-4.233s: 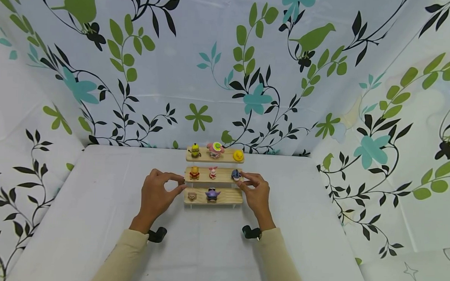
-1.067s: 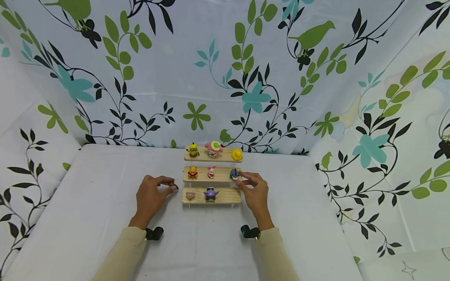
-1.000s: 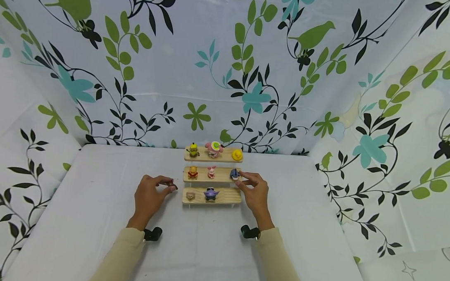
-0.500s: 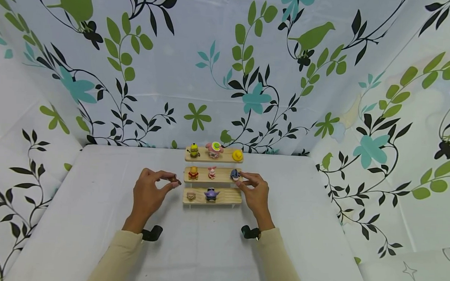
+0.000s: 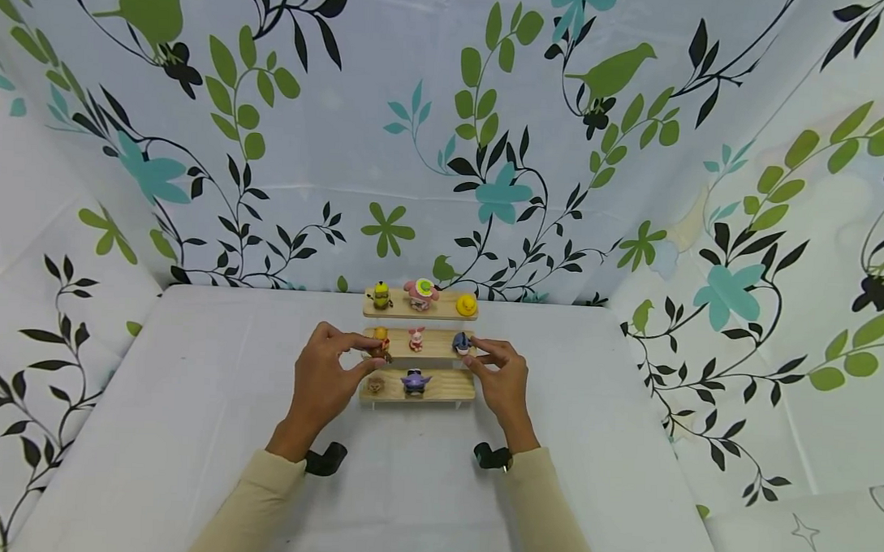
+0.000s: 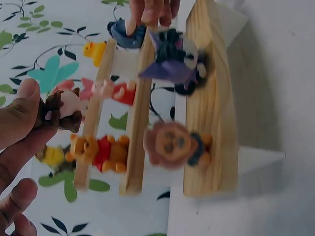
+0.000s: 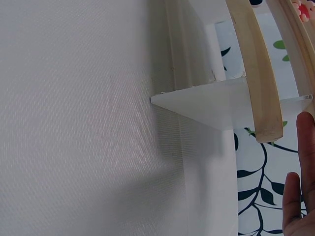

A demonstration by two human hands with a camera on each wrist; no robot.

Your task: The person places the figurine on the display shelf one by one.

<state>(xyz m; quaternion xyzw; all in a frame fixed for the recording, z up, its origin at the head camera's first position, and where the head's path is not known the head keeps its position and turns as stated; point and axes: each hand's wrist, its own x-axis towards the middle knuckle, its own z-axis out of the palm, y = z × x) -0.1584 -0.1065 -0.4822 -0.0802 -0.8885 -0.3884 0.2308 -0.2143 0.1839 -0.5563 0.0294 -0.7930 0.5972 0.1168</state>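
In my left hand (image 5: pixel 324 386), thumb and fingers pinch a small brown figurine (image 6: pixel 68 108) with a pale belly. It overlaps the yellow bear figurine (image 5: pixel 381 334) at the left of the middle tier in the head view. My right hand (image 5: pixel 507 385) holds the right end of the middle tier of a wooden display shelf (image 5: pixel 440 342), fingertips close beside the blue donkey figurine (image 5: pixel 461 342). A pink pig figurine (image 5: pixel 416 339) stands mid-tier. On the lowest tier are a lion figurine (image 6: pixel 170 143) and a purple figurine (image 5: pixel 414 381).
The top tier bears a yellow-green figurine (image 5: pixel 380 297), a pink figurine (image 5: pixel 420 293) and a yellow duck (image 5: pixel 467 304). White supports (image 7: pixel 206 101) hold up the tiers. The shelf stands on a white-covered table (image 5: pixel 405 486) before a leaf-patterned cloth (image 5: pixel 330 126).
My left hand was by the middle tier's left end, drew off to the left, then came back right over the yellow bear with the brown figurine. My right hand has stayed at the tier's right end.
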